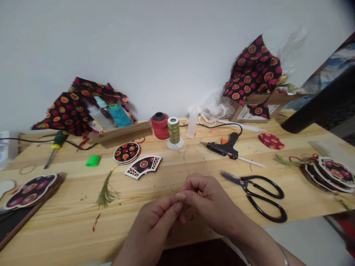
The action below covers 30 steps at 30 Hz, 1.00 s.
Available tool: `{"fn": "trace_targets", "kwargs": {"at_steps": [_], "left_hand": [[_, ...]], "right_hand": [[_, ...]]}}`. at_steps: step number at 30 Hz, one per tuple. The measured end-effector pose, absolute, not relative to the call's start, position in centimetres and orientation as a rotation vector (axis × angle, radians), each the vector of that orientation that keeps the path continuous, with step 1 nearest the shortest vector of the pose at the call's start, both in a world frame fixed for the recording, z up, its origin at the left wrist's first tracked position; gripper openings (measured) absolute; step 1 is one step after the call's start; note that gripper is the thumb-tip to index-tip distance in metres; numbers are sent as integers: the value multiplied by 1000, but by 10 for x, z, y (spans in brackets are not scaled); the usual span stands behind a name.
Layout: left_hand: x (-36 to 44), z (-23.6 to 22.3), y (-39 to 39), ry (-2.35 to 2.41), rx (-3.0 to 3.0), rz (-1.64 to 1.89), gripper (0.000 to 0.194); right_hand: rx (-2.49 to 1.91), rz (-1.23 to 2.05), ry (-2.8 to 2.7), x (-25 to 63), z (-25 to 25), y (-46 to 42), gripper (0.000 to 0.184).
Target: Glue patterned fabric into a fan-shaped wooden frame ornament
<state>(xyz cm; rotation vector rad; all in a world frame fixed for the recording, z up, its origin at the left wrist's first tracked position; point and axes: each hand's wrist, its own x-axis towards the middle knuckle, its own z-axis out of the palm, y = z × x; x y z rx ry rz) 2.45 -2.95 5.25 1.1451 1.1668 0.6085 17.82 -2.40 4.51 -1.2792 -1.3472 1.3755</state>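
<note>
My left hand (158, 220) and my right hand (203, 201) meet above the front edge of the wooden table, thumbs and fingertips pinched together. Whatever they hold is too small or hidden to make out. Beyond them lies a fan-shaped piece (144, 167) with patterned cloth in a pale wooden frame. Behind it is a round patterned piece (127, 153), from which a green tassel (107, 190) trails. Right of my right hand rest black-handled scissors (249, 188), blades apart. A spool of green thread (174, 133) stands upright beside a spool of red thread (160, 126).
A black glue gun (226, 147) with a white stick lies behind the scissors. Stacked patterned pieces (337, 171) sit at the right, others (31, 190) at the left. Cardboard boxes (122, 136) with cloth stand against the wall. A screwdriver (55, 147) and green cap (93, 161) lie left.
</note>
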Motion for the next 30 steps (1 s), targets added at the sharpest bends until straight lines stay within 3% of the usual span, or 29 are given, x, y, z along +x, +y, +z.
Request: {"fn": "trace_targets", "kwargs": {"at_steps": [10, 25, 30], "left_hand": [[26, 49, -31, 928, 564, 682, 25], [25, 47, -31, 1015, 579, 702, 20], [25, 50, -31, 1022, 611, 704, 21]], "right_hand": [[-1125, 1571, -1093, 173, 48, -19, 19], [-1327, 1418, -1134, 178, 46, -18, 22], [-1240, 1587, -1021, 184, 42, -20, 18]]}}
